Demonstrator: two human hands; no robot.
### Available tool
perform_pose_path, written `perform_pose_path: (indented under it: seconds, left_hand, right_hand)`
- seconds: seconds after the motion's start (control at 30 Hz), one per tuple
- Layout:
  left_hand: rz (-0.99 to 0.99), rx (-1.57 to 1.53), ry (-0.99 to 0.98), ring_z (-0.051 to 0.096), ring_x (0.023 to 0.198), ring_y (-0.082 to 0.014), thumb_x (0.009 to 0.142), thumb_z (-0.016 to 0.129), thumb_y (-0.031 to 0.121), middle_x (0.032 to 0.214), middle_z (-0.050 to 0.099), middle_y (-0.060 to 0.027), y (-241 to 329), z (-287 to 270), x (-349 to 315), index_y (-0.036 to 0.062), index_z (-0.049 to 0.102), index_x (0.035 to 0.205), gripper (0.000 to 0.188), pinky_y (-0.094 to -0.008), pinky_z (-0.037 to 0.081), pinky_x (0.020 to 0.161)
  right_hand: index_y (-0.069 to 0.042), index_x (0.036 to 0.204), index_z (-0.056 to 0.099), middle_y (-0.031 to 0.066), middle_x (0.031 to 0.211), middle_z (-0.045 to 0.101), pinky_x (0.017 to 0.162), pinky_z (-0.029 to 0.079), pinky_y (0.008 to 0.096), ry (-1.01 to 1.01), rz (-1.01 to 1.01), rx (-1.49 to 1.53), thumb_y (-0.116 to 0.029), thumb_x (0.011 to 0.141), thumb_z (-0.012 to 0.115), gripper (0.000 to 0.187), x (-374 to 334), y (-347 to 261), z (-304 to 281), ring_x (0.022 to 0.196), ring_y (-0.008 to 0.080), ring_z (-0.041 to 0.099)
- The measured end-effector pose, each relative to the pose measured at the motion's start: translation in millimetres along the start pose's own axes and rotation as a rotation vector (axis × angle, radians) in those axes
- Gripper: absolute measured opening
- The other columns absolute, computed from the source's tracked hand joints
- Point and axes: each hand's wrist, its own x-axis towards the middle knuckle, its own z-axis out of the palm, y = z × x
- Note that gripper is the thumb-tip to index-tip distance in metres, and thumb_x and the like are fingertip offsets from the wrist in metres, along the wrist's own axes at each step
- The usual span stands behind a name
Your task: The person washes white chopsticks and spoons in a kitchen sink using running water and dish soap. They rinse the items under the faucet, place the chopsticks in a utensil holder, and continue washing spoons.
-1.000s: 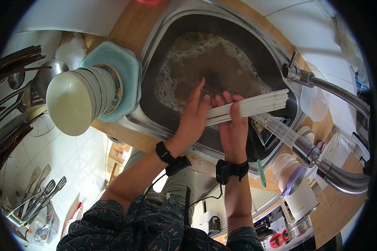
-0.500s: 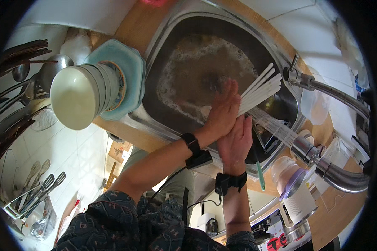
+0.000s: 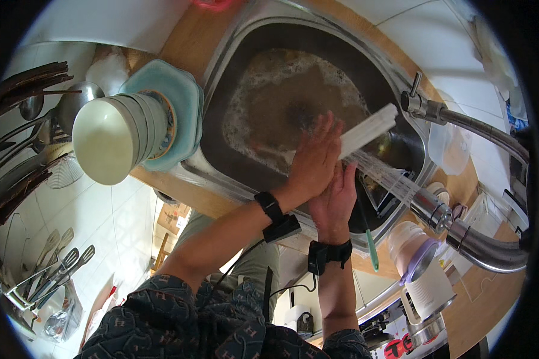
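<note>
As the left hand (image 3: 316, 160) lies flat over the right hand (image 3: 334, 203), both clamping the white sticks (image 3: 370, 130), which jut rightward past the fingers, uneven pressure on that wet bundle could let one slip into the murky water (image 3: 281, 99) ahead of the hands.

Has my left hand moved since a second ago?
Yes. Judged against the faucet nozzle, the left hand has shifted rightward, closer to it.

Mid-frame, the left hand (image 3: 317, 158) hides the lower ends of the white sticks (image 3: 370, 130), and the top edge crops a pink object (image 3: 213, 4).
</note>
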Motion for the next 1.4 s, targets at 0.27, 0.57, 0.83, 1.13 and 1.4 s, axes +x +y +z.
perform_pose_path:
  seconds: [0.27, 0.57, 0.83, 1.13, 1.4]
  left_hand:
    - [0.172, 0.118, 0.008, 0.013, 0.156, -0.0371, 0.101, 0.047, 0.014, 0.168, 0.014, -0.0211, 8.9, -11.2, -9.1, 0.0045, 0.021, 0.161, 0.067, -0.0539, 0.012, 0.125]
    - [-0.159, -0.732, 0.13, 0.022, 0.155, -0.0293, 0.104, 0.045, 0.021, 0.168, 0.022, -0.0152, -11.1, -59.7, -28.0, 0.008, 0.026, 0.161, 0.062, -0.0447, 0.016, 0.126]
    - [-0.325, -0.863, 0.077, 0.024, 0.154, -0.0301, 0.112, 0.025, 0.045, 0.166, 0.028, -0.0159, -5.5, -27.9, -23.7, 0.0084, 0.018, 0.163, 0.063, -0.0382, 0.02, 0.124]
    - [-0.075, -0.373, 0.167, 0.015, 0.155, -0.0405, 0.111, 0.029, 0.037, 0.167, 0.015, -0.0259, 0.1, -14.6, -3.6, -0.0007, 0.013, 0.161, 0.064, -0.0445, 0.017, 0.125]
    - [-0.089, -0.368, 0.152, 0.018, 0.153, -0.0444, 0.111, 0.03, 0.033, 0.165, 0.022, -0.0257, -12.5, -8.6, -6.8, -0.0013, 0.026, 0.157, 0.057, -0.0519, 0.02, 0.123]
  right_hand:
    - [-0.009, 0.157, 0.033, 0.0088, 0.156, 0.042, 0.118, 0.034, 0.0392, -0.073, -0.053, -0.126, -0.042, 0.111, 0.036, 0.056, 4.5, 0.3, 3.5, 0.141, 0.0248, 0.043]
    - [-0.01, 0.123, 0.053, 0.0003, 0.095, 0.057, 0.096, 0.049, 0.0375, -0.227, -0.275, 0.081, -0.022, 0.108, 0.053, 0.019, 24.4, -15.5, 6.5, 0.089, 0.0151, 0.056]
    - [-0.011, 0.125, 0.055, 0.0094, 0.128, 0.064, 0.102, 0.049, 0.0383, -0.068, -0.258, -0.234, -0.018, 0.106, 0.056, 0.02, 12.4, 20.6, 11.1, 0.113, 0.0197, 0.061]
    - [-0.009, 0.157, 0.034, 0.009, 0.157, 0.044, 0.118, 0.032, 0.0376, -0.169, -0.119, 0.058, -0.051, 0.111, 0.028, 0.063, -5.2, 23.8, 29.4, 0.142, 0.0238, 0.045]
    - [-0.008, 0.154, 0.038, 0.007, 0.155, 0.046, 0.117, 0.036, 0.0405, -0.116, 0.005, 0.006, -0.042, 0.112, 0.03, 0.055, -2.5, 22.7, 9.8, 0.139, 0.0246, 0.046]
